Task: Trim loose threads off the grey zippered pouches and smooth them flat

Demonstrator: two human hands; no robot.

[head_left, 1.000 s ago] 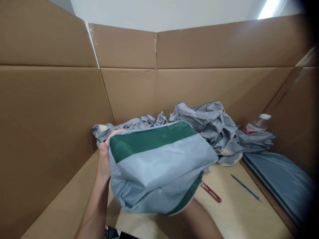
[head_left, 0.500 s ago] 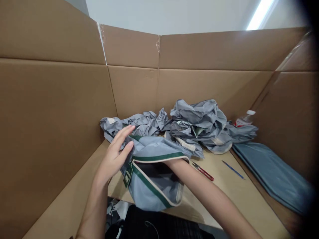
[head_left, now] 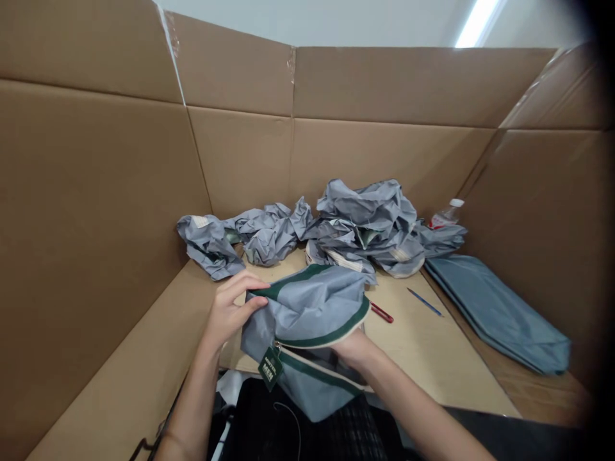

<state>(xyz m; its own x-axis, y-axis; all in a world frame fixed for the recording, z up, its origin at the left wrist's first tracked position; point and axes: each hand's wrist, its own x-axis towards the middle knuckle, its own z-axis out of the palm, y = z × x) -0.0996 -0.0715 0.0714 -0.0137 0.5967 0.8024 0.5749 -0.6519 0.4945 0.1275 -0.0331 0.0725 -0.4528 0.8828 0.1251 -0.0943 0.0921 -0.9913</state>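
A grey-blue zip pouch [head_left: 317, 304] with dark green trim hangs between my hands over the table's front edge. Its zip is undone, and a dark green tag [head_left: 270, 367] dangles from the zip's end. My left hand [head_left: 237, 304] pinches the pouch's upper left corner between thumb and fingers. My right hand [head_left: 353, 349] reaches in through the zip opening; its fingers are hidden inside the fabric, so whether they grip anything does not show.
Crumpled grey fabric pieces [head_left: 368, 218] lie along the back cardboard wall [head_left: 394, 153]. Red thread snips [head_left: 382, 312] and a blue pencil [head_left: 425, 301] rest to the right. Beyond them are folded blue-green fabric [head_left: 500, 314] and a plastic bottle [head_left: 446, 214].
My left hand has closed on the pouch's corner, where it was spread beside it before. The pouch has tilted, its opening has narrowed, and my right hand has drawn partly back.
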